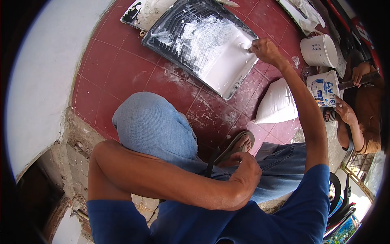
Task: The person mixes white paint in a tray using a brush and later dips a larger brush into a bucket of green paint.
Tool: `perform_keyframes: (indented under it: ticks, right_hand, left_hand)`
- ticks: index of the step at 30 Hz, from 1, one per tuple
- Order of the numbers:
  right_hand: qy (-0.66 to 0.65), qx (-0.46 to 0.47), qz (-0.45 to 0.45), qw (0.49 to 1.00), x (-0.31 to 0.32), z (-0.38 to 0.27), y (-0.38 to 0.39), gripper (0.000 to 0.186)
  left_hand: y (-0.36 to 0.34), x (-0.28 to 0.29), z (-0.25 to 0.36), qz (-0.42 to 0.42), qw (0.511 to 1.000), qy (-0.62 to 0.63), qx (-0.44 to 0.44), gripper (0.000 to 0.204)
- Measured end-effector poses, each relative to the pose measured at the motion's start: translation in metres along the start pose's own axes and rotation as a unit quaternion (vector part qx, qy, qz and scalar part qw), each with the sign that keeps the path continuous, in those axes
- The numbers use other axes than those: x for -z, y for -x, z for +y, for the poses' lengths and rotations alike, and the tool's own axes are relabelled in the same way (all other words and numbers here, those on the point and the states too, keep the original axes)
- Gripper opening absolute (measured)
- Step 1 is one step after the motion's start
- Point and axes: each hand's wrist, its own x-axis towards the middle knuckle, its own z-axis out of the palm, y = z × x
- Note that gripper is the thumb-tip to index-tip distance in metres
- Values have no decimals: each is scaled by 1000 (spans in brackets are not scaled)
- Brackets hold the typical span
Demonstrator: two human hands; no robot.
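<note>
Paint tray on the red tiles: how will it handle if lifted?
The tray would likely spill, since white paint pools at its smooth end. It may feel heavier there, and the white-smeared rim could be slippery.

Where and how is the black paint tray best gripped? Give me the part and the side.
Grip the tray by both long rims, coming from outside each, nearer the end where white paint pools. Its broad, shallow shape offers edges on both sides, and that end is probably heavier.
</note>
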Motion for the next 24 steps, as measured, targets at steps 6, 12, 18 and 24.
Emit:
perform_keyframes:
  ticks: [6,12,18,24]
  right_hand:
    - [82,-27,60,994,-7,19,7,18]
    - [-55,-42,46,997,7,5,0,18]
    - [-25,-16,23,999,-2,11,5,18]
    - [-35,-36,-13,999,-3,0,9,19]
  left_hand:
    - [3,-3,-1,112,992,-40,40,27]
    - [0,5,-2,0,1000,11,15,48]
    - [1,5,-1,0,1000,-1,7,48]
    - [-1,4,1,-1,1000,-6,9,46]
